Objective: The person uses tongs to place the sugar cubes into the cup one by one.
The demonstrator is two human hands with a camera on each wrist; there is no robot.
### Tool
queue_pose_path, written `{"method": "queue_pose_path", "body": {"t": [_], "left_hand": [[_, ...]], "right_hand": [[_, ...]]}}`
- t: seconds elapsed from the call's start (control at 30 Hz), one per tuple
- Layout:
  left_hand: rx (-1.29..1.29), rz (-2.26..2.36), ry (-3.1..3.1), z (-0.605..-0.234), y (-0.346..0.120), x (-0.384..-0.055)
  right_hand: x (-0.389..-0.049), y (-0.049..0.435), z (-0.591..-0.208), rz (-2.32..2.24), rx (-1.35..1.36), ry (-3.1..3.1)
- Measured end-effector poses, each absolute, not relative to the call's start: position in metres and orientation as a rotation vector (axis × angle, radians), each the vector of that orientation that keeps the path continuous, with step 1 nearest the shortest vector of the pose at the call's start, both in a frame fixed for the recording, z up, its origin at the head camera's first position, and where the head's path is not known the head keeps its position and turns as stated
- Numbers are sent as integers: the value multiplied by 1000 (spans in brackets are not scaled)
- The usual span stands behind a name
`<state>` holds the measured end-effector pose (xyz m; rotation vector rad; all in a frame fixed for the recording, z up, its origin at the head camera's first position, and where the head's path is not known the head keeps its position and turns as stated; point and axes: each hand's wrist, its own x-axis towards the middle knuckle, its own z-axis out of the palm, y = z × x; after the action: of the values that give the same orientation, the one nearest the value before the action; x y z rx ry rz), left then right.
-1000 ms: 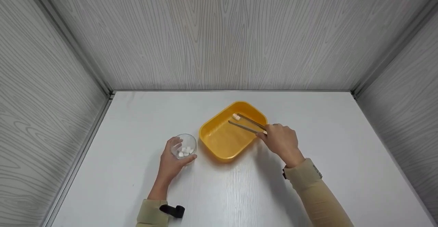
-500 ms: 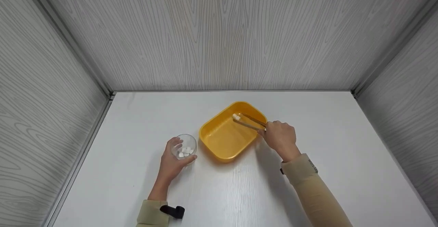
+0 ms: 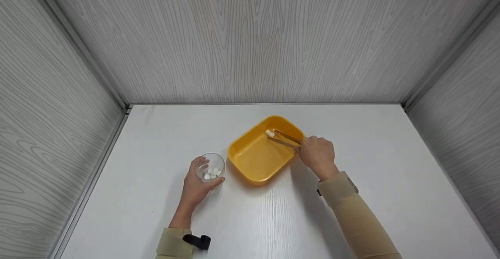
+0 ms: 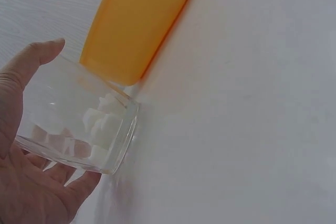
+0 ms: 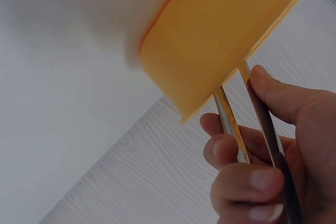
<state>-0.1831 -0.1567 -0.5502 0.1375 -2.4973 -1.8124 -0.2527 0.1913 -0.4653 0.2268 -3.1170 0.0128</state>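
Note:
My left hand (image 3: 195,186) holds a clear drinking glass (image 3: 215,158) around its side, thumb and fingers on opposite sides. Several small white cubes (image 4: 100,127) lie at the bottom of the glass. My right hand (image 3: 318,154) grips long metal tweezers (image 3: 282,142) over the right rim of a yellow tray (image 3: 256,163). The two tips are spread, reaching down beside a few white cubes (image 3: 269,133) near the tray's back corner. In the right wrist view, the thumb and curled fingers sit on the tweezers' arms (image 5: 261,108), while the tray wall hides the tips.
The glass stands just left of the tray on a white table (image 3: 351,134). A grey wood-grain panel (image 3: 254,44) rises behind, with similar panels at both sides. A black strap (image 3: 196,240) is at the left sleeve.
My right hand has shifted slightly left and up with the tweezers, bringing the tips to either side of the cubes in the tray. The left hand and glass have stayed put.

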Motion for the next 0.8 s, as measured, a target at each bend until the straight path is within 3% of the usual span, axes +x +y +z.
{"method": "queue_pose_path", "body": {"t": [0.8], "left_hand": [[125,-1793,-2517,-550,-158,-183]], "right_hand": [[-256,186,-466,-82,319,-3072]]}}
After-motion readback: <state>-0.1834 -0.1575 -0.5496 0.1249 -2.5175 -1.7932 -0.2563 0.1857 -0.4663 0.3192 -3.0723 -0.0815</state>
